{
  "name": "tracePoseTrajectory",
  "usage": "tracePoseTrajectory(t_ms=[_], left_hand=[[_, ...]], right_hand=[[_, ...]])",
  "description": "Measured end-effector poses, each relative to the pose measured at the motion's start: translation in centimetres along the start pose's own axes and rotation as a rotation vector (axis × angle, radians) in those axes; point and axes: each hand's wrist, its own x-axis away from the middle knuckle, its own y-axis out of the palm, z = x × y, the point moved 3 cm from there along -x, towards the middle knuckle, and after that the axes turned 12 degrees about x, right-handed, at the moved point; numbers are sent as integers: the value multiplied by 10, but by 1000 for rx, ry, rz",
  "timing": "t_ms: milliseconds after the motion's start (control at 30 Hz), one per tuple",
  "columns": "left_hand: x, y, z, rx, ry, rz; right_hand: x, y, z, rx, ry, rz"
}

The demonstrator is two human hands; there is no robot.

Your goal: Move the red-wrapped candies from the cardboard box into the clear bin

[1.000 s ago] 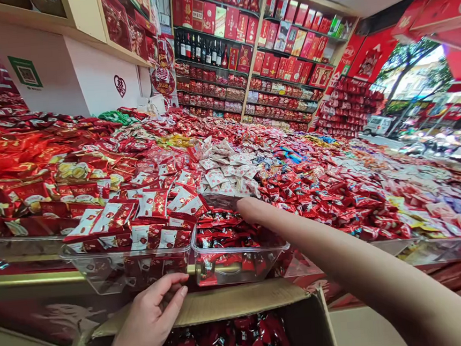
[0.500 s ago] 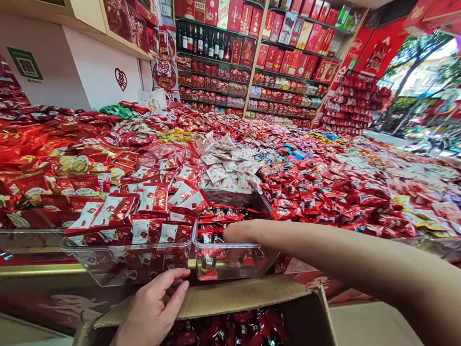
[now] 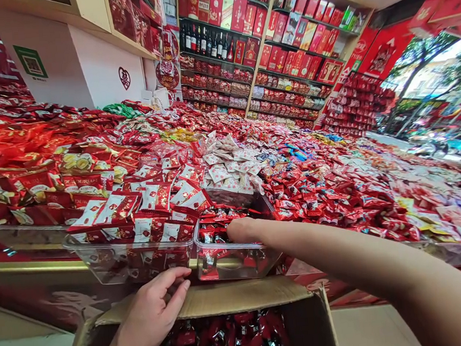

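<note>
My right hand [image 3: 244,230] reaches down into a clear plastic bin [image 3: 233,268]. Small red-and-black wrapped candies [image 3: 218,215] lie in that bin, and my fingers are hidden among them, so I cannot see what they hold. Over the near flap of an open cardboard box [image 3: 245,295] is my left hand [image 3: 157,307], with thumb and forefinger apart and nothing between them. The other fingers are partly curled. Dark red shiny wrapped candies [image 3: 232,338] fill the bottom of the box.
Left of the bin stands another clear bin [image 3: 140,249] of red-and-white packets. White packets [image 3: 229,162] are heaped behind, and red candies [image 3: 321,192] spread to the right. Shelves [image 3: 220,50] with bottles and red boxes rise at the back.
The view has shifted slightly. My right hand stays in the bin, its wrist a little to the right. My left hand has hardly moved.
</note>
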Motion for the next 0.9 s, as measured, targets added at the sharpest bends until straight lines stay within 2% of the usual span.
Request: tracePoseTrajectory(t_ms=[233, 367, 633, 900], left_hand=[[1, 1, 0, -10, 30, 9], [1, 0, 0, -13, 40, 19], [0, 1, 1, -12, 38, 25], [1, 1, 0, -22, 66, 36]], right_hand=[[17, 0, 0, 90, -164, -184], [24, 2, -1, 95, -147, -110], [16, 9, -2, 202, -206, 78], [2, 18, -9, 282, -272, 82]])
